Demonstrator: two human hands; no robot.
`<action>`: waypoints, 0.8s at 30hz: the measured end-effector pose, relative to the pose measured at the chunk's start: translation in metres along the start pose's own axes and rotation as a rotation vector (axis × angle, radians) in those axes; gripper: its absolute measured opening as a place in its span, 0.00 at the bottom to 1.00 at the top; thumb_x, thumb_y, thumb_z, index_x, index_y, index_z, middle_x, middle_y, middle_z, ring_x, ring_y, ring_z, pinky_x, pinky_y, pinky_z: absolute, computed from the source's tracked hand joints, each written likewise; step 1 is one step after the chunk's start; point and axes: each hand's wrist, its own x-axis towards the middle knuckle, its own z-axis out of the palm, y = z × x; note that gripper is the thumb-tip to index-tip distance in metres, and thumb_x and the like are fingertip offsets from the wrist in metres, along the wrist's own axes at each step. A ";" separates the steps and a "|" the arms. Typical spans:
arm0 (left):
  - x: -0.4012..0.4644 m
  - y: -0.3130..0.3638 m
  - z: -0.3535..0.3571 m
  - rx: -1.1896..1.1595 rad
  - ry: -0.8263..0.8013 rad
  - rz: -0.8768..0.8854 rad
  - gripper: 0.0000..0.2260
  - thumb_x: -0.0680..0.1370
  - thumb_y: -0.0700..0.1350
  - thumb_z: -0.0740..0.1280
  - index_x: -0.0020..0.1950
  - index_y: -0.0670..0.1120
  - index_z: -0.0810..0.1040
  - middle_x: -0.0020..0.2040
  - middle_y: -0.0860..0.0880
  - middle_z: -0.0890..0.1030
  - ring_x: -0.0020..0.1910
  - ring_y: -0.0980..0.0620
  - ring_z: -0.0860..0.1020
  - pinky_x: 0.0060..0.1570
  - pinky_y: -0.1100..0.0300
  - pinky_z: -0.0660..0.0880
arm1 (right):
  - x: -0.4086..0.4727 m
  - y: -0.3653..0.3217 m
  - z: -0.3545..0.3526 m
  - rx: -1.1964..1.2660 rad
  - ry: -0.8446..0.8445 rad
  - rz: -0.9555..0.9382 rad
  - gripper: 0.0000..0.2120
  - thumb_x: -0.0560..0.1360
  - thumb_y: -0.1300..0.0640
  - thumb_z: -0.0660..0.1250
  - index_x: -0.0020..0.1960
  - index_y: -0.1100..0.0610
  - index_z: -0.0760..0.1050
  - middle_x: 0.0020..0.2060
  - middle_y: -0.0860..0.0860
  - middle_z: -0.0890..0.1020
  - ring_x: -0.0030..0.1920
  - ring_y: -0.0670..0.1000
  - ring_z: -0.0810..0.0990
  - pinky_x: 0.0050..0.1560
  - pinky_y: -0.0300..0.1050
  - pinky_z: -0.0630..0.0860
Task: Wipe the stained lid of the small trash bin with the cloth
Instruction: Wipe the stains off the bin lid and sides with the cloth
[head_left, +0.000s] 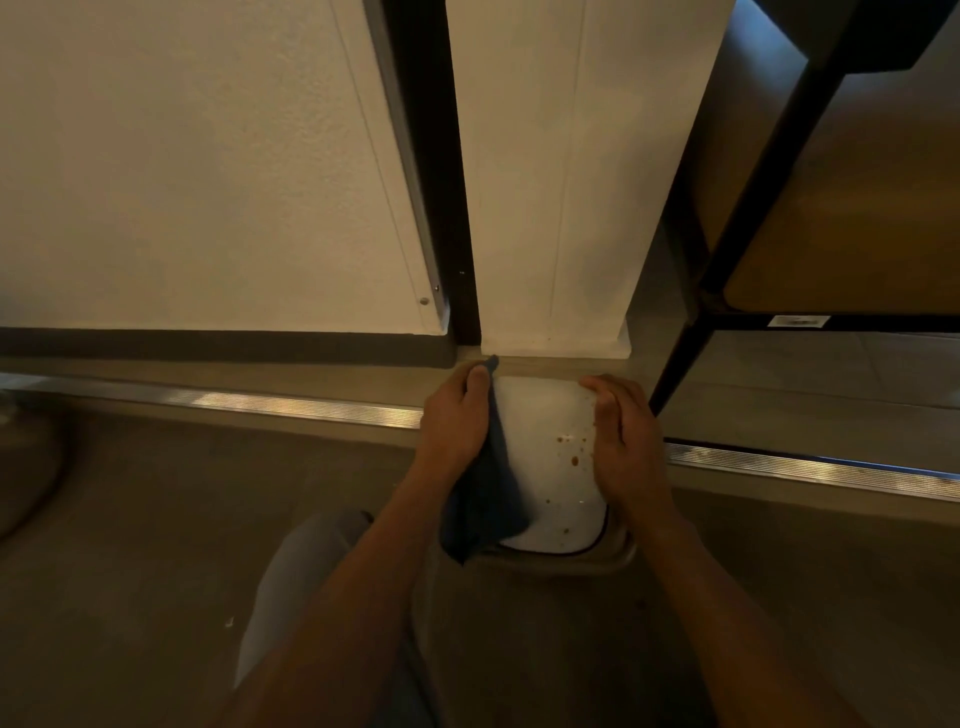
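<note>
fingers of the left hand curl shut around the cloth at the stained lid's left edge, right hand lying flat and open on its right edge.

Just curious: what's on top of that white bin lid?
Brown stain spots dot the white lid. A dark cloth held by the left hand drapes over its left edge; the right hand rests on its right side. Whatever lies beneath them is hidden.
</note>
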 end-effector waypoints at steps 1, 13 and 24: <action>0.000 0.001 0.000 0.017 -0.007 0.005 0.15 0.85 0.55 0.54 0.64 0.52 0.76 0.59 0.48 0.80 0.56 0.52 0.75 0.52 0.61 0.68 | 0.000 -0.001 0.001 0.000 0.007 0.004 0.16 0.84 0.52 0.51 0.62 0.55 0.74 0.57 0.47 0.75 0.59 0.42 0.74 0.61 0.27 0.66; -0.063 -0.037 0.003 0.085 0.062 0.220 0.22 0.84 0.61 0.52 0.78 0.61 0.57 0.77 0.53 0.63 0.69 0.61 0.65 0.66 0.65 0.63 | 0.000 -0.003 -0.002 0.042 -0.008 0.012 0.17 0.84 0.53 0.52 0.63 0.58 0.75 0.59 0.48 0.76 0.61 0.45 0.75 0.64 0.36 0.69; -0.034 0.000 0.013 0.691 0.020 0.523 0.20 0.85 0.56 0.51 0.73 0.49 0.69 0.72 0.45 0.71 0.71 0.46 0.69 0.71 0.49 0.66 | -0.003 -0.009 0.000 0.024 0.001 0.015 0.18 0.83 0.53 0.51 0.63 0.59 0.75 0.58 0.48 0.75 0.60 0.43 0.73 0.64 0.31 0.66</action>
